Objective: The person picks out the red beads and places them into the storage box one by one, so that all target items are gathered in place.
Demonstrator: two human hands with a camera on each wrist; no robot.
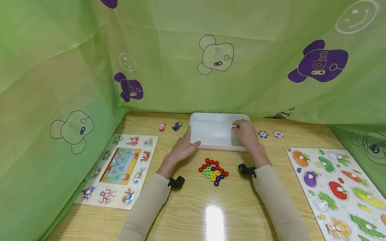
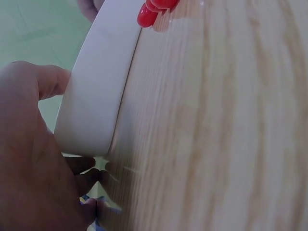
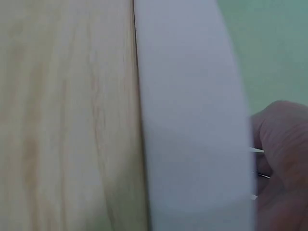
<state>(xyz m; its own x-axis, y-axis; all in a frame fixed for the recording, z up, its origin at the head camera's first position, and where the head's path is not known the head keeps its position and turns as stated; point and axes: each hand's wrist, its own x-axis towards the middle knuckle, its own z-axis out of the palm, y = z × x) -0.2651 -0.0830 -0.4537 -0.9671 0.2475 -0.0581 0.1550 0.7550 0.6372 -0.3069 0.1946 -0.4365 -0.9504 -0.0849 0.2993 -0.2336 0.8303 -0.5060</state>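
A shallow white tray [image 1: 211, 130] lies at the back of the wooden table. My left hand [image 1: 182, 149] holds its near left corner, with the thumb at the front rim and the fingers along the left side. The left wrist view shows that thumb against the tray wall [image 2: 96, 86], fingers below the corner. Over the tray's right part is my right hand [image 1: 245, 132], its fingers bent together near the inside. Whether anything small sits between those fingertips is hidden. Red, green, yellow and purple ring beads [image 1: 213, 172] form a cluster in front of the tray.
Left of the tray stand a small pink-and-red figure [image 1: 162, 127] and a blue-yellow toy [image 1: 177, 125]. Two poker chips [image 1: 278, 134] lie to its right. A sea-animal puzzle board [image 1: 144, 180] is at left, a vegetable puzzle board [image 1: 313, 214] at right. Green cloth [image 1: 169, 90] hangs around the table.
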